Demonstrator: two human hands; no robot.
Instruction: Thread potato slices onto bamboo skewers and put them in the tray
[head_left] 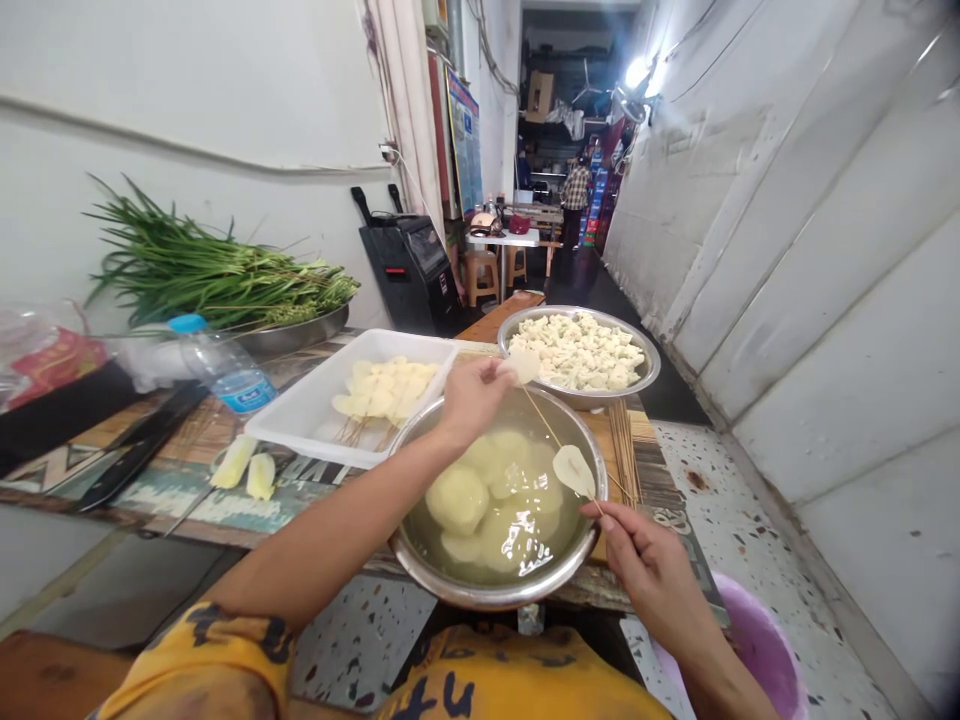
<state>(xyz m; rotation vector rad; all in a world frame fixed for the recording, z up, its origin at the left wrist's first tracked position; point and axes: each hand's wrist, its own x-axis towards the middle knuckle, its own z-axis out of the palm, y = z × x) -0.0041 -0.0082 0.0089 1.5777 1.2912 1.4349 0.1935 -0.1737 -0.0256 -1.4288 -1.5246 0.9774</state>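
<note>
Greens (225, 280): spilling in a big heap over their pan, far left on the worktop (247, 512).
Bottle (251, 388): showing its blue cap, sitting between greens and tub.
Tub (289, 432): holding skewered slices (386, 388), all bunching toward its right side.
Left hand (474, 395): hovering over the far side of the bowl (487, 597), pinching a thin pale slice (523, 368) between thumb and fingers.
Bowl: holding pale round chunks (459, 500), which are lying in liquid.
Skewer (544, 418): slanting across the bowl, pointing up at that pinched slice; whether it's piercing it, I can't tell.
Second slice (574, 470): riding the skewer, just above the right hand.
Florets (574, 350): filling a dish beyond the bowl.
Spare skewers (624, 455): lying beside the bowl.
Right hand (645, 545): gripping the skewer's lower end, fingertips closing round it.
</note>
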